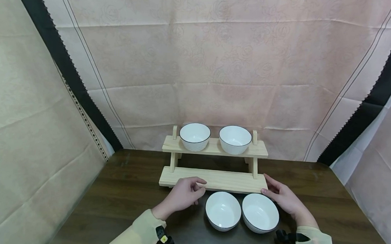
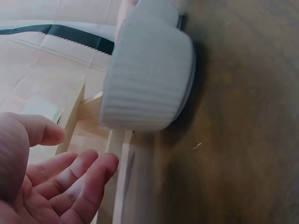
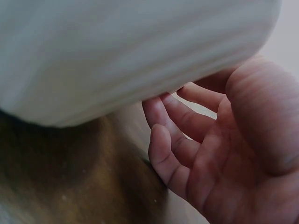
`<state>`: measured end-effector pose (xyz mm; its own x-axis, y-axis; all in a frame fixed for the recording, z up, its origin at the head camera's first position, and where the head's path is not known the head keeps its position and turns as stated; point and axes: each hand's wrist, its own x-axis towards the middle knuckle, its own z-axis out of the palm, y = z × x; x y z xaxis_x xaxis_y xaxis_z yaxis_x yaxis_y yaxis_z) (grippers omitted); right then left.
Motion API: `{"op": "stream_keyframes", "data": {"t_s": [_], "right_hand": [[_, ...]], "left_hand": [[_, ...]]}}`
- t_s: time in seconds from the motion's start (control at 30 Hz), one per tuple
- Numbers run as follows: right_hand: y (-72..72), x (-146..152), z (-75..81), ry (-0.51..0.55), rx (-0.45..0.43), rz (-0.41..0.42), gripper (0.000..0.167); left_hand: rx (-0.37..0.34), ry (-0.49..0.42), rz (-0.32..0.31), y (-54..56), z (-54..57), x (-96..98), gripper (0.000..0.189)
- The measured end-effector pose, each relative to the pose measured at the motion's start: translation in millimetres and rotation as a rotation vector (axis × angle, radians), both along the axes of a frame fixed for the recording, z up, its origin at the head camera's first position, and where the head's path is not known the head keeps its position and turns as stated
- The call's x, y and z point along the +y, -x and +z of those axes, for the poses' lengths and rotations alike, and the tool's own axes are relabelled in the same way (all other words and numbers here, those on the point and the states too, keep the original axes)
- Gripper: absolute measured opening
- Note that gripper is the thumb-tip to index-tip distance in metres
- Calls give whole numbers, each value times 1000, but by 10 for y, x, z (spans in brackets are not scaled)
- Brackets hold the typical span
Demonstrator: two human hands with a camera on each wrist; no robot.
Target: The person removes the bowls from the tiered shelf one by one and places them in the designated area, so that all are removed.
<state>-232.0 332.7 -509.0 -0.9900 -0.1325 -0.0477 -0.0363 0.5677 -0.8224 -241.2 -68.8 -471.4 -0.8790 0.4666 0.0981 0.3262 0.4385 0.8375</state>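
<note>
A two-tier wooden shelf (image 1: 212, 179) stands on the table, with two white dark-rimmed bowls on its upper board, a left one (image 1: 195, 133) and a right one (image 1: 235, 139). Two similar bowls, one (image 1: 223, 210) beside the other (image 1: 260, 212), sit on the table before the lower board. My left hand (image 1: 186, 193) is at the lower board's front edge, left of the bowls; its fingers are loosely bent around nothing. At the board's right end, my right hand (image 1: 285, 200) holds the shelf between thumb and fingers. In the right wrist view a bowl (image 3: 117, 51) hides part of that grip.
The brown wooden table (image 1: 128, 203) carries the shelf and bowls. Behind it hangs a pale patterned cloth (image 1: 224, 72), with more cloth along both sides. Black straps with small devices circle both wrists.
</note>
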Motion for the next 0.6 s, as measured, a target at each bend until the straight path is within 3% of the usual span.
{"op": "stream_keyframes", "data": {"t_s": [0.33, 0.6], "right_hand": [[3, -15, 2, -2, 1, -3, 79], [-8, -19, 12, -22, 7, -3, 79]], "left_hand": [[62, -109, 99, 142, 215, -183, 28], [95, -219, 205, 243, 486, -324, 21]]}}
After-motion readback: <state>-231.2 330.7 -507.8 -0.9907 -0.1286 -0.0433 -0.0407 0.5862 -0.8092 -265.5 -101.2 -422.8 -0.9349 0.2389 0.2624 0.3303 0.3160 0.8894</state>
